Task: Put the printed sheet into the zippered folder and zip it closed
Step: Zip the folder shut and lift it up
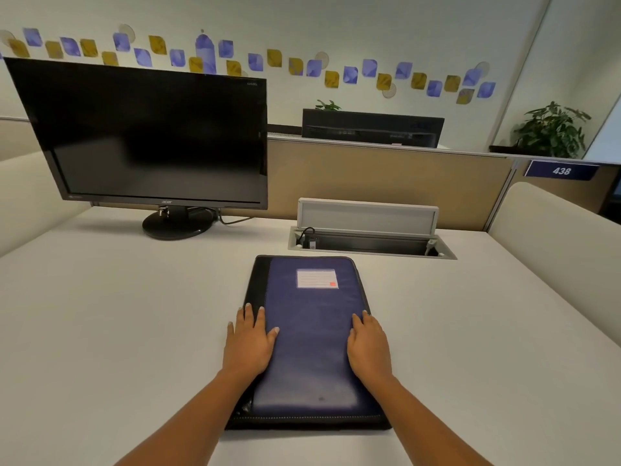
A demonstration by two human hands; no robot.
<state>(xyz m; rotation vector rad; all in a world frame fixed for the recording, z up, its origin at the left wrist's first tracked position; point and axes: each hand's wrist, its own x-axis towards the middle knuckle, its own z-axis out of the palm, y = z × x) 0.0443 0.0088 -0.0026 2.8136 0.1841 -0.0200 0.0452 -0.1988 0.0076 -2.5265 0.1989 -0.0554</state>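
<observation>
Near the front edge of the desk (117, 331), squarely before the person, lies the zippered folder (309, 331), blue-faced, flat and with its cover down. Its long axis runs straight away from the person toward the far edge, with a white label (316, 279) at the far end of the cover. A black spine strip (260, 280) runs down its left side, so the side that opens is most likely the right one.

Both hands lie on it at about mid-length. The left hand (248, 344) rests flat across the spine strip, fingers straight and a little spread, the outer ones reaching onto the desk. The right hand (369, 348) rests flat along the right edge, fingers straight and close together; neither grips anything. The folder sits between the two palms, and the right hand is the nearer to the opening side.

No printed sheet is in view, and the zip pull cannot be made out, so whether the zip is run shut cannot be told.

Beyond the folder an open cable hatch (369, 243) is set into the desk, and a dark monitor (144, 136) stands toward the far left corner
</observation>
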